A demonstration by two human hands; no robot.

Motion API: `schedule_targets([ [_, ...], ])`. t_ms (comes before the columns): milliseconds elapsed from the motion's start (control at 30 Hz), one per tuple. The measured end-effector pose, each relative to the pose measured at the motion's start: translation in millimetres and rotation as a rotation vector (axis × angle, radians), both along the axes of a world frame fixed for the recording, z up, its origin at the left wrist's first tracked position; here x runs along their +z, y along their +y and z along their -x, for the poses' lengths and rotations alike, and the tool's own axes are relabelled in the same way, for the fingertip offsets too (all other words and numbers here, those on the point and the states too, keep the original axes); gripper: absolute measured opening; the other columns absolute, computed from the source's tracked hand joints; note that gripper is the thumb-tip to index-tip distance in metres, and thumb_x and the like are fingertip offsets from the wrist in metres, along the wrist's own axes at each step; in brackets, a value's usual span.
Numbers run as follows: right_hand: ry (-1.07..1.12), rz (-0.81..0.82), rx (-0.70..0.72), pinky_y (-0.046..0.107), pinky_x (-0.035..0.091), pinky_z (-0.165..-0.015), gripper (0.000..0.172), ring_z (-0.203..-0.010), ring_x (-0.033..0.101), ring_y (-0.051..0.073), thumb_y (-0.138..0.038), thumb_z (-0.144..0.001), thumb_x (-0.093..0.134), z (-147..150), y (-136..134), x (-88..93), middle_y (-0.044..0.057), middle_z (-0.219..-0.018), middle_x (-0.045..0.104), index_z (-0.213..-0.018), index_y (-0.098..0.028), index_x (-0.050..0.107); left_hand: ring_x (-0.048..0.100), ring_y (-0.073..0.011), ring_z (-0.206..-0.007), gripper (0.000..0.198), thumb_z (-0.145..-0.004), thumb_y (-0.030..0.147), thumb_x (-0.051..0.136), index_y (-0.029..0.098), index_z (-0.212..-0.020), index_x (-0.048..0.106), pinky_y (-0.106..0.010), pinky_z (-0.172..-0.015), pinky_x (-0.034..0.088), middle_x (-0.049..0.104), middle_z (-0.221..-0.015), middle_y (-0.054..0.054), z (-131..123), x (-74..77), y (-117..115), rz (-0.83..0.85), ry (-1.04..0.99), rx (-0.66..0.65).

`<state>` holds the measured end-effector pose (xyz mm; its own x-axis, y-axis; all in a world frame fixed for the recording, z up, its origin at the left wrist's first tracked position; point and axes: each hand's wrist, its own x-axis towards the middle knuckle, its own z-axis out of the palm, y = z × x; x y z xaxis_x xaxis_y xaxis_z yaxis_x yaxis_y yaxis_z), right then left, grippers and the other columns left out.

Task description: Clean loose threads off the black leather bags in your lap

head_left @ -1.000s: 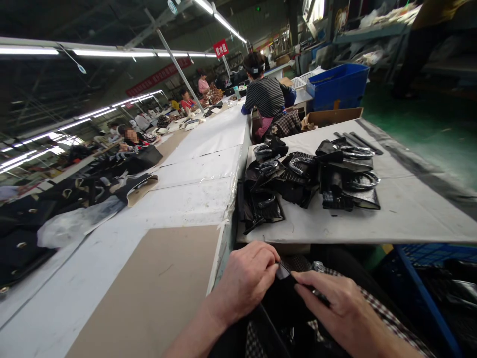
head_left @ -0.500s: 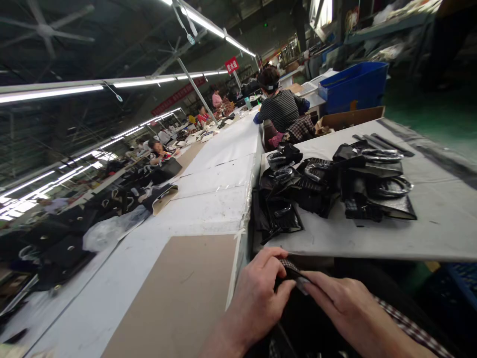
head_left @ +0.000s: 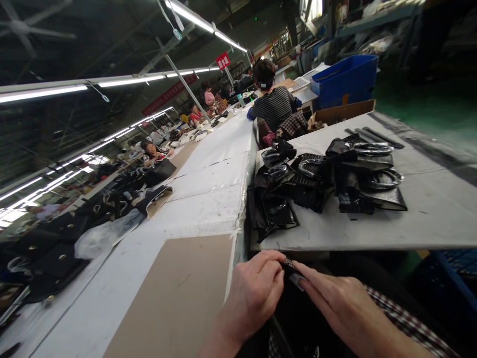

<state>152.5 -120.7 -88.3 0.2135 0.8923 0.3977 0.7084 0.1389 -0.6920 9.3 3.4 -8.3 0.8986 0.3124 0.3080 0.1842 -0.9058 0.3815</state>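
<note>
My left hand (head_left: 255, 293) is curled, its fingers pinching the edge of a small black piece (head_left: 289, 266) low in the view, below the table edge. My right hand (head_left: 337, 303) reaches in from the right, fingers pressed together on the same black piece. Most of the piece is hidden between the two hands. Just beyond, on the white table (head_left: 428, 219), lies a heap of black leather parts (head_left: 324, 179) with several shiny loops.
A brown cardboard sheet (head_left: 175, 293) lies on the long white bench (head_left: 208, 184) to my left. Black bags (head_left: 55, 238) and a plastic bag (head_left: 100, 233) sit at its far left. A person in a striped top (head_left: 274, 102) sits ahead; a blue bin (head_left: 345, 79) stands beyond.
Both hands stayed on the black piece while the view tilted and shifted; the fingers closed tighter together on its top edge.
</note>
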Motion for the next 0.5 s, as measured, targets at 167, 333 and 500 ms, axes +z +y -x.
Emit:
schedule_targets([
  [167,0.050,0.008,0.020,0.028,0.061,-0.070,0.036,-0.074,0.073,0.018,-0.030,-0.104,0.029,-2.2,-1.4,-0.7,0.005,-0.100,0.074,-0.124,-0.021,0.058,0.065,-0.0128,-0.085,0.014,-0.087,0.006,0.055,0.018,-0.080,0.054,-0.022,-0.075,0.050,0.066,-0.097,-0.002,-2.7,-0.6,-0.1,0.144,-0.031,0.074],
  [333,0.072,0.007,0.018,0.027,0.061,-0.068,0.037,-0.072,0.073,0.018,-0.030,-0.104,0.030,-2.1,-1.5,0.2,0.005,-0.098,0.075,-0.125,-0.021,0.059,0.065,-0.0116,-0.079,0.017,-0.083,0.004,0.058,0.017,-0.073,0.055,-0.021,-0.072,0.049,0.068,-0.089,-0.001,-3.9,0.8,2.5,0.243,-0.060,0.064],
  [500,0.048,0.001,0.029,0.027,0.061,-0.071,0.037,-0.070,0.073,0.018,-0.028,-0.104,0.030,0.5,-0.9,-1.4,0.006,-0.099,0.075,-0.124,-0.019,0.060,0.065,-0.0115,-0.075,0.019,-0.082,0.003,0.056,0.017,-0.069,0.052,-0.020,-0.068,0.048,0.067,-0.084,-0.001,-5.3,4.0,3.4,0.228,-0.039,0.041],
])
